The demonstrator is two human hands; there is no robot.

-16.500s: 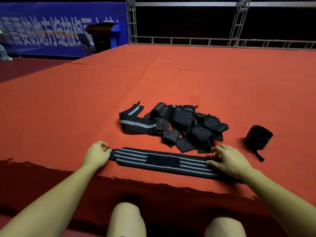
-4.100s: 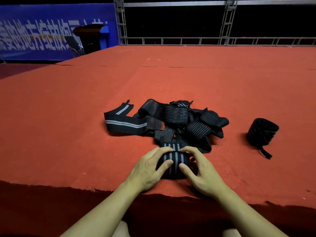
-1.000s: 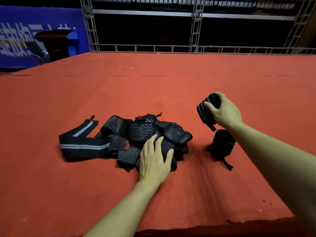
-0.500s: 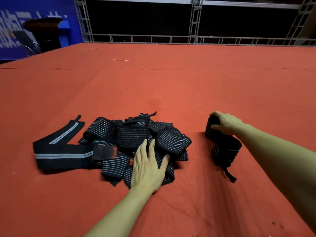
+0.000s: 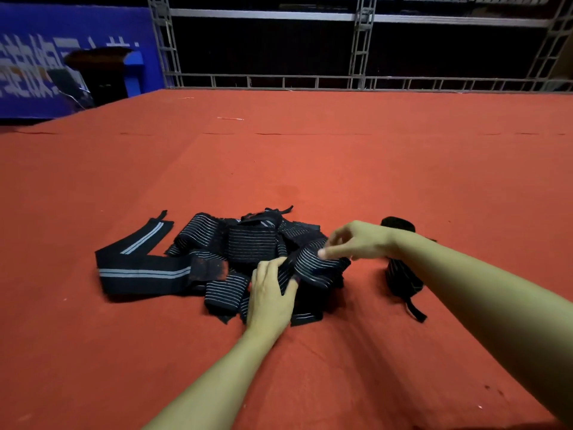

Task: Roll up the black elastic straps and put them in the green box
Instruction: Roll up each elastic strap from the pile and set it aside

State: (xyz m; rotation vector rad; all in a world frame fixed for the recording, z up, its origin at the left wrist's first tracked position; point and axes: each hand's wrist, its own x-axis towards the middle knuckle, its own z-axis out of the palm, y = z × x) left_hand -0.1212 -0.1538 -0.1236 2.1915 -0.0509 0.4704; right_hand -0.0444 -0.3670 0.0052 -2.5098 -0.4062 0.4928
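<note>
A loose pile of black elastic straps [image 5: 251, 246] with grey stripes lies on the red carpet [image 5: 310, 169]. One long strap [image 5: 139, 271] trails out flat to the left. My left hand [image 5: 271, 297] rests on the near side of the pile, and its fingers and thumb grip a striped strap [image 5: 310, 263]. My right hand [image 5: 353, 240] hovers over the pile's right side, fingers loose, fingertips at that same strap. Two rolled straps stand to the right: one [image 5: 398, 225] behind my right wrist, one [image 5: 403, 279] in front of it with a tail hanging out. No green box is in view.
The red carpet covers a raised platform that runs far back to a metal truss railing [image 5: 356, 82]. A blue banner [image 5: 34, 66] and a dark lectern [image 5: 99, 72] stand at the back left. The platform's front edge is near my body at bottom right.
My right hand let go of the rolled strap beside the first roll and swung left to the pile. My left hand curled its fingers round a strap on the pile.
</note>
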